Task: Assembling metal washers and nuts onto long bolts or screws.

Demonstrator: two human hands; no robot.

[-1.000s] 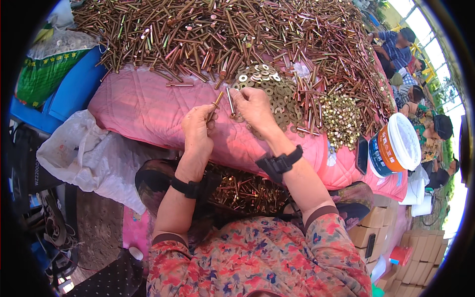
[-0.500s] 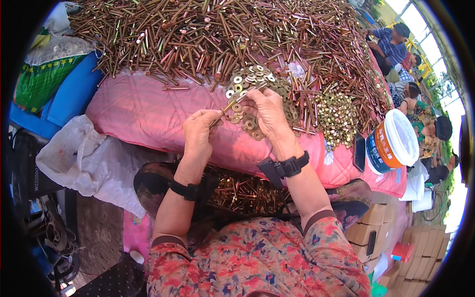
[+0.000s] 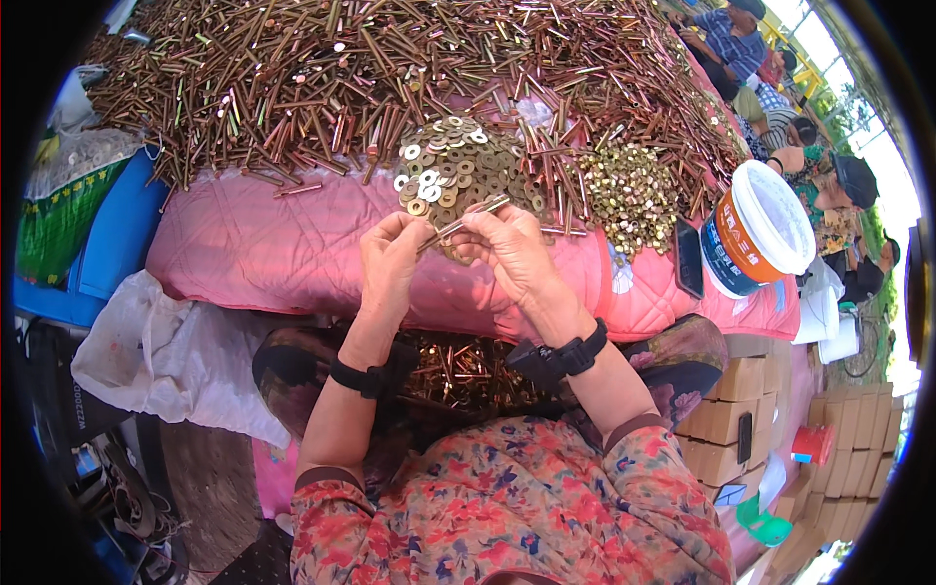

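Observation:
In front of the pink quilted cover (image 3: 263, 234), my left hand (image 3: 390, 258) pinches the near end of a thin metal bolt (image 3: 450, 230). My right hand (image 3: 515, 252) has its thumb and fingers closed around the bolt's other end, which sticks out at the upper right. The bolt lies slanted between both hands; its ends are partly covered by fingers. Just beyond the hands is a pile of flat washers (image 3: 478, 171), some bright silver, most brassy. To its right sits a heap of small yellowish nuts (image 3: 634, 195).
A large heap of coppery bolts (image 3: 322, 78) spreads across the far side. At right stand a phone (image 3: 688, 258) and a white-rimmed bucket (image 3: 756, 234). A white sack (image 3: 185, 361) hangs at left, below a blue container (image 3: 117, 234). Cardboard boxes (image 3: 726, 419) and several people are at right.
My hands have come closer together on the bolt, the right one moving down and toward the left. The whole scene has shifted left and slightly upward in view.

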